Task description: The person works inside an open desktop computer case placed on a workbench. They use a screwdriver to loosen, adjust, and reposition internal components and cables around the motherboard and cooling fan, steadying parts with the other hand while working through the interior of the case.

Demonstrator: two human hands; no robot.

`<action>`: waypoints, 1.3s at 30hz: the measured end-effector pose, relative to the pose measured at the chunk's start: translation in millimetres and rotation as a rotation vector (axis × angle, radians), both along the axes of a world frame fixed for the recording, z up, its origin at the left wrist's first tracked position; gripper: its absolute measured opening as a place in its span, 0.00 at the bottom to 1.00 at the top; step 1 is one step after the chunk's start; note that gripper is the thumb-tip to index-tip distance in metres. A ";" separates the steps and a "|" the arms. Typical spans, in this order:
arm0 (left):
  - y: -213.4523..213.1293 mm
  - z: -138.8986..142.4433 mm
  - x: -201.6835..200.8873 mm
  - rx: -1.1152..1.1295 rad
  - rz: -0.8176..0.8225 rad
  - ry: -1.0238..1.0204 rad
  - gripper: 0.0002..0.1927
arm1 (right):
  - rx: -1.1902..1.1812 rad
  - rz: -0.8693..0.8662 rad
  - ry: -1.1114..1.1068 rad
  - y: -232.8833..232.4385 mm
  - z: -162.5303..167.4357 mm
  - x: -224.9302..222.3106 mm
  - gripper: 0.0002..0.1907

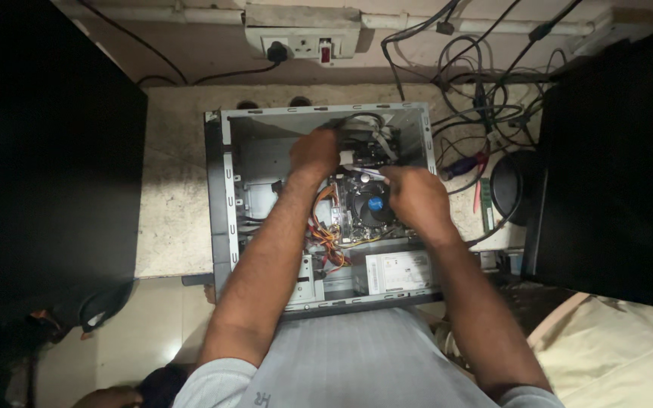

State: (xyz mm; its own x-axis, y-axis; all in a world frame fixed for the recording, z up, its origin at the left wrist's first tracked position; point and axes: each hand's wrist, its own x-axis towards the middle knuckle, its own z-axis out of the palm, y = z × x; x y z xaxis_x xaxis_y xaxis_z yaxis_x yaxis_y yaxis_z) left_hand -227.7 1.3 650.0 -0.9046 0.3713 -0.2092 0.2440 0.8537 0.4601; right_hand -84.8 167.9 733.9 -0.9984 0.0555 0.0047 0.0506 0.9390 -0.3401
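An open desktop computer case [224, 196] lies on its side on a stone counter. Inside it I see the motherboard with a black cooler fan [372, 208], coloured wire bundles [325, 240] and a grey power supply [397, 273]. My left hand [314, 153] reaches deep into the case and closes around grey cables [360, 128] near the far wall. My right hand [415, 198] rests over the board beside the fan, with its fingers pinching a pale flat cable [368, 173]. What lies under both palms is hidden.
A wall socket strip [301, 47] with a plug sits above the counter. Tangled black cables [485, 98], a screwdriver with a purple and red handle [464, 165] and a green memory stick [485, 204] lie to the right. Dark monitors stand at left [47, 151] and right [614, 166].
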 end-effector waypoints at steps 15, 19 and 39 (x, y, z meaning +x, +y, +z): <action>3.4 1.0 4.4 0.176 0.017 0.037 0.21 | -0.010 -0.091 0.080 26.1 31.8 26.5 0.14; 6.8 1.0 4.3 0.051 0.021 0.004 0.13 | -0.089 -0.020 0.101 13.5 11.3 21.3 0.12; 4.4 -4.7 3.9 0.056 0.014 0.004 0.14 | -0.463 -0.091 -0.116 20.4 -19.7 -16.0 0.13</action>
